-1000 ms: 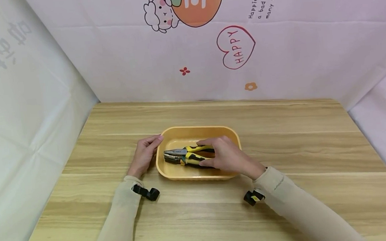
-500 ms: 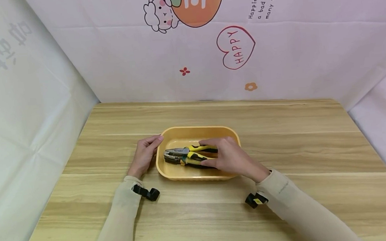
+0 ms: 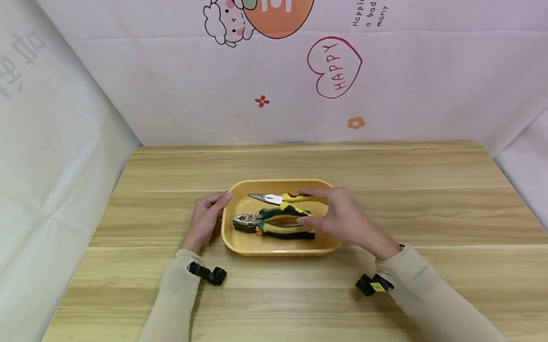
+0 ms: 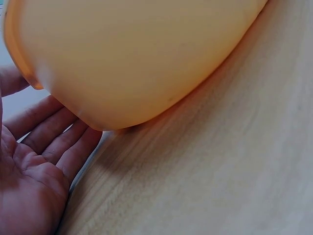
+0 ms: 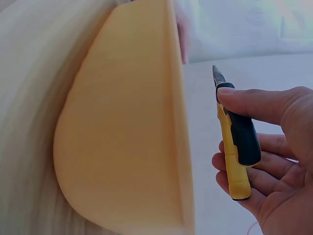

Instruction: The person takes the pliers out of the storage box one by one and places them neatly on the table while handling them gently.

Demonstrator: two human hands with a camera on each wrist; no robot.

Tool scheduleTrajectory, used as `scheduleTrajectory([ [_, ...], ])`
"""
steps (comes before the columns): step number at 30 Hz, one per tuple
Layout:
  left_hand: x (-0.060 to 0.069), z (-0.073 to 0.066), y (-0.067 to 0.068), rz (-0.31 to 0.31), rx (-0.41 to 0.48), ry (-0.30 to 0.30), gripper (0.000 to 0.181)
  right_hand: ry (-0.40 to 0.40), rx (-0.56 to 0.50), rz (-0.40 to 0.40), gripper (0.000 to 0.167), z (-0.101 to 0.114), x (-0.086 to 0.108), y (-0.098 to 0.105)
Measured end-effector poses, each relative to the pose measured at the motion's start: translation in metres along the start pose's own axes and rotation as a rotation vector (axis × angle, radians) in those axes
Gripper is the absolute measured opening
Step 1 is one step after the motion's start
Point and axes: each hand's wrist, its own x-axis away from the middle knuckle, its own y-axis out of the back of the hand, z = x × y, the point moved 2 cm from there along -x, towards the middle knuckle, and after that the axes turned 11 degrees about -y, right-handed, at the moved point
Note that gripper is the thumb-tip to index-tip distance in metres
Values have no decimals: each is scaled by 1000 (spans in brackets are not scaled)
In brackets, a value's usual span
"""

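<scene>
A pair of needle-nose pliers (image 3: 292, 198) with yellow-and-black handles hangs over the tray (image 3: 275, 187), its metal tip pointing toward the tray's left end. The person's right hand (image 3: 341, 219) grasps it by the handles, the thumb pressed on one and the fingers curled about the other, and that hand covers the handle ends and part of the tray's right end in the head view. The right wrist view shows these pliers beyond the tray's rim.

Below, on the tray's floor, lies a pair of combination pliers (image 3: 283, 229) with green-and-yellow handles, its blunt head also toward the left. One handle of the needle-nose pair crosses in front of its upper handle; whether the two touch cannot be told. The tray's wall hides the combination pliers from both wrist views.

The tray is orange-yellow, with rounded corners and raised walls. At its left end the person's left hand (image 3: 207, 218) holds the rim, the thumb over the edge and the fingers outside against the wall.

The tray stands on a wooden table (image 3: 409, 193). Each beige sleeve carries a black wrist camera (image 3: 218, 275). Behind the table hangs a white cloth (image 3: 177, 87) printed with a red "HAPPY" heart (image 3: 335, 67), a sheep (image 3: 229, 19) and small flowers.
</scene>
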Motion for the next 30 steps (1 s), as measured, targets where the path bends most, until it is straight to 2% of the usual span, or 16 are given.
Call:
scheduleTrajectory([
  [3,0,0,1,0,-8,0,39,-3,0,-37,57,-2,2,5],
  [13,0,0,-1,-1,-7,12,39,-94,-16,-114,56,-15,9,18],
  [22,0,0,0,-9,-3,10,38,-114,-24,-201,55,-27,14,27],
  [30,1,-1,0,-5,-3,10,39,-192,-77,-220,55,-36,21,35],
])
